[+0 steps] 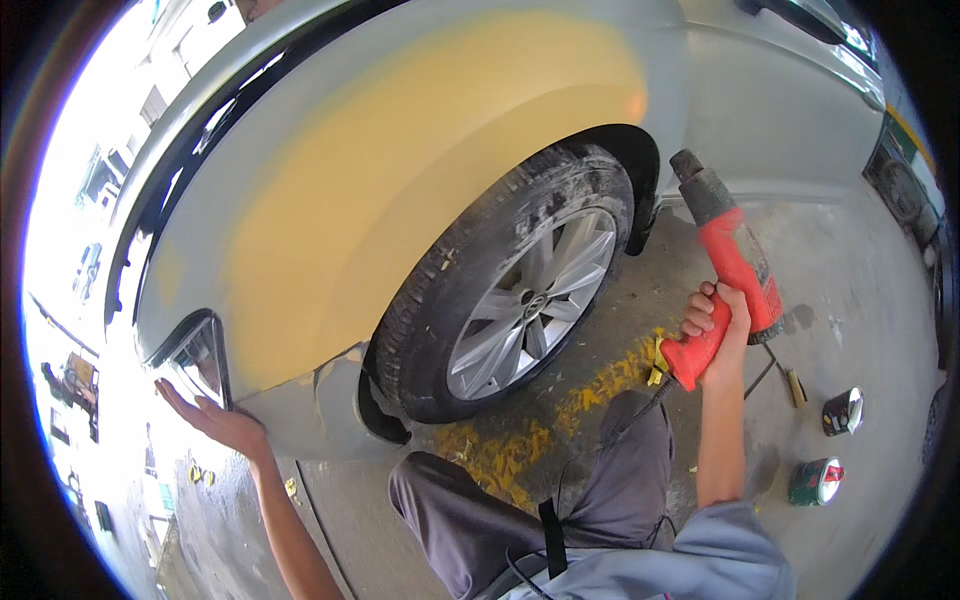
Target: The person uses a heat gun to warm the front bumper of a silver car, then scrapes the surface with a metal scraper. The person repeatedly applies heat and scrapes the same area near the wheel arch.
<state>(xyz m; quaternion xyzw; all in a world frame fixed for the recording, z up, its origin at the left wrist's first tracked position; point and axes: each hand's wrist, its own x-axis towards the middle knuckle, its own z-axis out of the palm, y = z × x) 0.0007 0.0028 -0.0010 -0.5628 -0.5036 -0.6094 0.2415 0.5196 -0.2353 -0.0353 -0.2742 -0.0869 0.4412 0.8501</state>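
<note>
A red heat gun [738, 262] with a dark grey nozzle is gripped by its handle in my right hand [727, 315], fingers wrapped round. Its nozzle tilts up and left, toward the car's side just behind the wheel arch. My left hand [228, 424] is open, fingers stretched out, at the bumper corner beside the lamp [196, 360]; whether it touches the body I cannot tell. Between my hands lies the grey car fender [270, 130], with a broad yellow patch [420, 150] above the wheel arch. Below that sits a dusty tyre [425, 330] on a silver wheel rim [535, 305].
Two opened cans stand on the concrete floor at the right, one dark [842, 412] and one green [815, 482]. A brush-like tool [796, 388] lies near them. The heat gun's cord [640, 415] runs down by my right knee. Yellow floor paint [500, 455] shows below the wheel.
</note>
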